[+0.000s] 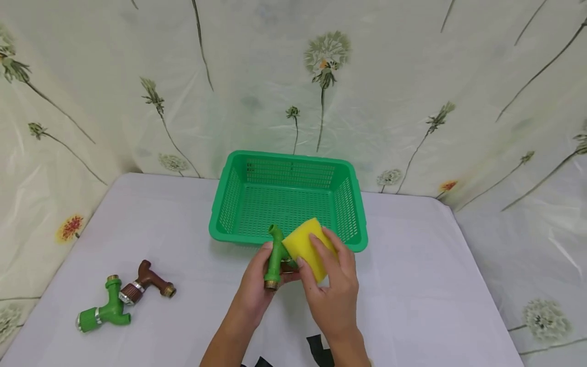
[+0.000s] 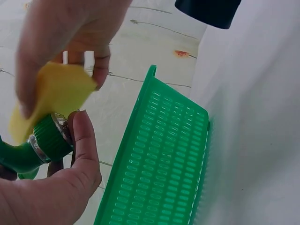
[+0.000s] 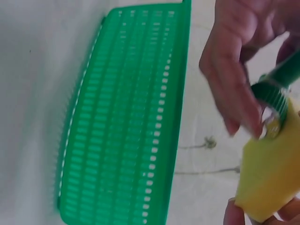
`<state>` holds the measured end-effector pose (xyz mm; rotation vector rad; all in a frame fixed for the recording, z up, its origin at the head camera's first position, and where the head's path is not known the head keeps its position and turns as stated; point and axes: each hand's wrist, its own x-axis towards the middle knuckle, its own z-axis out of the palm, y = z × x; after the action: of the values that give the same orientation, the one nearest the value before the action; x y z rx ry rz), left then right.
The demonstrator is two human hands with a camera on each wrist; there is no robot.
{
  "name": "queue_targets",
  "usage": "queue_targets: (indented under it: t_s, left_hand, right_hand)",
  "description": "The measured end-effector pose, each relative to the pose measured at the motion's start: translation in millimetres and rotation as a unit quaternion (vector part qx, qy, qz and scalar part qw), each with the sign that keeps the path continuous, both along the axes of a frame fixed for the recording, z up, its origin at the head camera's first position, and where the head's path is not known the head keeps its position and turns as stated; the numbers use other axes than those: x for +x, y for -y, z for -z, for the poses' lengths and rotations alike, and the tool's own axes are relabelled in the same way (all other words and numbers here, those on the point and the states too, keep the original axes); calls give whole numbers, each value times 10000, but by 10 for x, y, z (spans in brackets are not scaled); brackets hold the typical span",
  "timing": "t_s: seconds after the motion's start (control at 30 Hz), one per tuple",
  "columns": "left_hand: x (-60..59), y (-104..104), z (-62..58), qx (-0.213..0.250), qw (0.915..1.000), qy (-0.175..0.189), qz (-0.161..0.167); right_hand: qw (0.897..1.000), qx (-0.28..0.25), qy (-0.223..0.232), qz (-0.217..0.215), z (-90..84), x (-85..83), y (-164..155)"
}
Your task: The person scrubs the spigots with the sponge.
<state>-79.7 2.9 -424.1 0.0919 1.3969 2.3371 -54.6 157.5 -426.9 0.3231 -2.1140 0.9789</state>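
Two hands pinch: left, tap — long axis toward person, thread first — right, sponge.

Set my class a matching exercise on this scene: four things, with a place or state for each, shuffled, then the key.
1. Sponge
2. Basket
3. Brown tap
4. Left hand

A. On the table, left of both hands
B. Grips a green tap
C. In the right hand
D. At the table's far side

Pairs: 1-C, 2-D, 3-A, 4-B
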Motion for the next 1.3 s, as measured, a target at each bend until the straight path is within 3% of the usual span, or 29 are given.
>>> queue_targets:
  t_s: [0.2,0.4,0.53,0.83,1.07,1.3]
  left_hand:
    - [-14,18,12,197,9998,-7,-77]
    - [-5,27,19,-15,9998,114,-134]
    - [1,14,-1,-188,9998,83,-81]
    - [-13,-20,-52,-185,9998,-76,34]
    - [-93,-13,-26,-208,9997,-41,109]
    - [-149,6,7,207,9997,-110,107]
  right_hand:
    - [9994,-271,-78,204,-32,38,-86]
    - [9986,-115,-407,-324,-236,124,96]
    - [9979,-154,-422,-463,-279,128,146]
    - [9995,-88,-193,-232,-102,-17,100]
    - [9998,-171,49,18,38,-137,-11]
    - [9991,-393,118,136,57,-169,-68]
